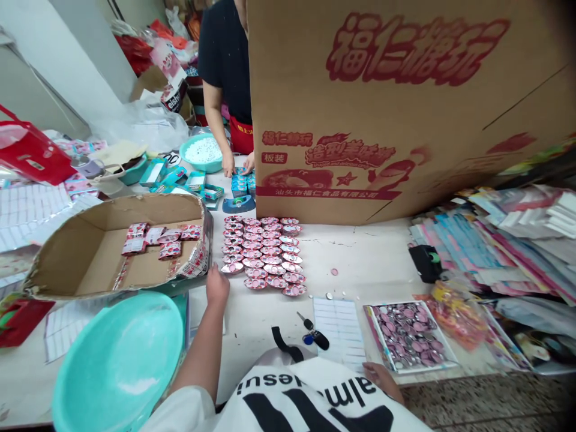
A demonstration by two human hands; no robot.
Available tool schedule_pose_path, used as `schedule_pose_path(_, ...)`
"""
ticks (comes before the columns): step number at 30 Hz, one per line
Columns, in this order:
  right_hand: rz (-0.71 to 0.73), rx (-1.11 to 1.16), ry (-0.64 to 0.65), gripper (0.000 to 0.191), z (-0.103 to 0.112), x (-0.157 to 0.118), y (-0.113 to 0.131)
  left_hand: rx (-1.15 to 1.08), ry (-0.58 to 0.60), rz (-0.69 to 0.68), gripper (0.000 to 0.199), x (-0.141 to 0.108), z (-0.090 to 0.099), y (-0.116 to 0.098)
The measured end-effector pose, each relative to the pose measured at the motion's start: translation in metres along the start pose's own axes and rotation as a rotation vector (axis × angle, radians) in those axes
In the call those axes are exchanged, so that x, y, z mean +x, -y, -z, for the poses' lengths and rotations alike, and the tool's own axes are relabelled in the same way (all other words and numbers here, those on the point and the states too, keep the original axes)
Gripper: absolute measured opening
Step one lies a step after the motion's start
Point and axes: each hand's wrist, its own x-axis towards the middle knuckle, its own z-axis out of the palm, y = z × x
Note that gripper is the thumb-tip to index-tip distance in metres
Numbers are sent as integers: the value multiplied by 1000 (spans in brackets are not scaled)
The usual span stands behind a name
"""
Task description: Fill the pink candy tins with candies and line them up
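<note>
In the head view, the person's left hand (pixel 218 287) is at the centre left of the frame, beside the near right corner of an open brown cardboard tray with curved walls (pixel 85 255); its fingers look bent, but whether they pinch anything cannot be made out. Just right of it, pink-and-white printed packets with pointed oval ends (pixel 271 251) stand in four close columns on the pale tabletop (pixel 369 255), seemingly packed together to keep them upright and easy to count. More pink packets (pixel 170 249) lie loosely inside the tray, whose walls probably keep them from scattering. At the lower right, the right hand (pixel 380 378) rests by the table's near edge, next to a shallow white-edged box (pixel 423 366) full of small round pink-and-silver discs (pixel 407 327), perhaps set there for easy reach; its fingers are partly hidden, so their grip is unclear. A wide turquoise plastic basin (pixel 119 360) fills the lower left. At the upper centre, a co-worker's hand (pixel 228 164) touches small blue packets (pixel 240 187), beside a tall brown printed carton (pixel 382 114).
</note>
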Motion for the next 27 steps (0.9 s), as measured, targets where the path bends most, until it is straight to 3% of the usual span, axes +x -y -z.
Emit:
schedule_pose_path(2,98,71,49,23,0,7,12,-19,-42,-24,55,13,8,-12)
schedule_pose_path(5,213,55,33,29,0,31,53,-28,-49,-82,54,38,18,-30)
schedule_pose_path(10,391,27,11,38,-18,110,138,9,69,-253,55,101,25,-61)
schedule_pose_path(12,343,45,-37,41,-31,145,163,49,112,-311,54,134,26,-73)
schedule_pose_path(14,203,62,-136,42,-46,175,180,95,152,-363,52,166,26,-81)
schedule_pose_path(17,-15,83,-308,43,-66,204,194,158,261,-466,45,210,27,-87)
schedule_pose_path(20,-93,114,-409,42,-82,215,198,206,414,-576,40,239,26,-84)
schedule_pose_path(23,-95,97,-476,44,-94,214,198,234,515,-644,39,252,24,-78)
schedule_pose_path(27,-72,18,-521,45,-103,210,202,268,555,-675,49,254,22,-69)
